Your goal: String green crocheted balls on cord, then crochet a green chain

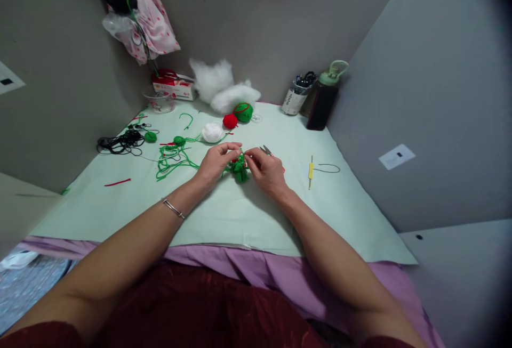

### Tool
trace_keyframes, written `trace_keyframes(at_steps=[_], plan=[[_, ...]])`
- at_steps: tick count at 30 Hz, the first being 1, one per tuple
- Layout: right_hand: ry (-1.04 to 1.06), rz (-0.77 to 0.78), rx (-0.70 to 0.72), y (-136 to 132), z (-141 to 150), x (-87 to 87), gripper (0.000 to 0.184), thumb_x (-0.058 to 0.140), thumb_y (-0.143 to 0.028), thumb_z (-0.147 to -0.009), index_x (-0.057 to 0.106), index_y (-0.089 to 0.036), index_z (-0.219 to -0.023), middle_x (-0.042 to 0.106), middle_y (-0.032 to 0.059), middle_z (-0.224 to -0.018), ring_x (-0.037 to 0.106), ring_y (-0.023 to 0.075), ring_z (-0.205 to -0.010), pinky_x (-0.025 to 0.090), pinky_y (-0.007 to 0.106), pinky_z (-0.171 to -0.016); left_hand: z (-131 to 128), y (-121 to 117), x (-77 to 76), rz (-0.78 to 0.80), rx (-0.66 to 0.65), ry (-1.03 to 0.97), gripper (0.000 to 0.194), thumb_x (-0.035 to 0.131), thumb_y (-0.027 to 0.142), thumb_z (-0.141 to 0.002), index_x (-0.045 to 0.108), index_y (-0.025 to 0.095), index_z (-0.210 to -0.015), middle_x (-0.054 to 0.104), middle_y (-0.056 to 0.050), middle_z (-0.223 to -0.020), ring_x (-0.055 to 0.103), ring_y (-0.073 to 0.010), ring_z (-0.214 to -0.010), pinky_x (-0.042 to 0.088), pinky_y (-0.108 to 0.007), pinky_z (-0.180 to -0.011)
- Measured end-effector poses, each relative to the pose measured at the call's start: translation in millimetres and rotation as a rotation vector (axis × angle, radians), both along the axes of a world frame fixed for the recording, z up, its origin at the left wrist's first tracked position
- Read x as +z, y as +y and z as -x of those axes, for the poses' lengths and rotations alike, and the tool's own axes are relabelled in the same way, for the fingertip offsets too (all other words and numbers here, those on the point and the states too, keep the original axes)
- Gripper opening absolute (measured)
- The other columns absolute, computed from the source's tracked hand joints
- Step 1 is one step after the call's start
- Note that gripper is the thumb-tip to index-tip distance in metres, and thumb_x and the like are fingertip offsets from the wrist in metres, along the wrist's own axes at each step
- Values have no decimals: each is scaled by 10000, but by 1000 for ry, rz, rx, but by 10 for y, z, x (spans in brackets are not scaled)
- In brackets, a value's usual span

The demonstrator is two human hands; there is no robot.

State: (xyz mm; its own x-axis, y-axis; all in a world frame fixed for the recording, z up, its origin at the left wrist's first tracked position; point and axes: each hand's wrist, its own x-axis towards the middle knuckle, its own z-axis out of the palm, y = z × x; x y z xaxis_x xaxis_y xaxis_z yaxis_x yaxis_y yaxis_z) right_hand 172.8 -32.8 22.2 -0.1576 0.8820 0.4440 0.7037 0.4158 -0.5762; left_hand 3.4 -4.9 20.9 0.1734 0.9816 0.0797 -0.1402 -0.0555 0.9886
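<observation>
Between my two hands, low over the middle of the table, is a small green crocheted piece (240, 171) with red and white bits near its top. My left hand (218, 162), a silver bracelet on its wrist, pinches the upper left of the piece with thumb and fingertips. On the other side my right hand (266, 172) has its fingers curled in a pinch at the upper right edge. Any fine strand between the fingertips is too small to make out. Scissors (265, 150) lie just behind my right hand, which partly covers them.
Loose green yarn (170, 162) spreads left of my hands. Behind are a white yarn ball (212, 132), a red ball (230, 121), a green ball (243, 112) and stuffing (236, 96). A yellow-handled crochet hook (311, 171) lies right. A bottle (322, 103) stands at the back right.
</observation>
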Motion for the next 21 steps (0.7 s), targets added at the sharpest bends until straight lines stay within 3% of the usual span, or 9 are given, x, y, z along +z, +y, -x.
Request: trace_keyframes(at_steps=[10,16,21], plan=[[-76,-63,-9,8,15,-40,214,499,-298,-987,693,-216,-949,733,56,-772,567,175,-639,334,289,-649,-4,-13,16,14,11,-17,167,764,336,-734,701,188,-776,727,-101,-1219,634,-253,-1118,439,-379,-1037],[-137,-107,-85,33,3,-50,209,497,-259,-974,696,-213,-932,730,59,-766,547,171,-635,296,292,-635,5,3,6,36,52,-39,112,728,298,-695,668,208,-724,687,-37,-912,617,-217,-943,470,-333,-914],[-78,-90,-145,51,-64,-16,202,507,-297,-974,690,-228,-919,665,17,-675,461,152,-567,299,277,-623,16,-7,53,74,38,-115,93,713,243,-692,630,202,-700,678,-11,-894,627,-175,-926,474,-323,-968]])
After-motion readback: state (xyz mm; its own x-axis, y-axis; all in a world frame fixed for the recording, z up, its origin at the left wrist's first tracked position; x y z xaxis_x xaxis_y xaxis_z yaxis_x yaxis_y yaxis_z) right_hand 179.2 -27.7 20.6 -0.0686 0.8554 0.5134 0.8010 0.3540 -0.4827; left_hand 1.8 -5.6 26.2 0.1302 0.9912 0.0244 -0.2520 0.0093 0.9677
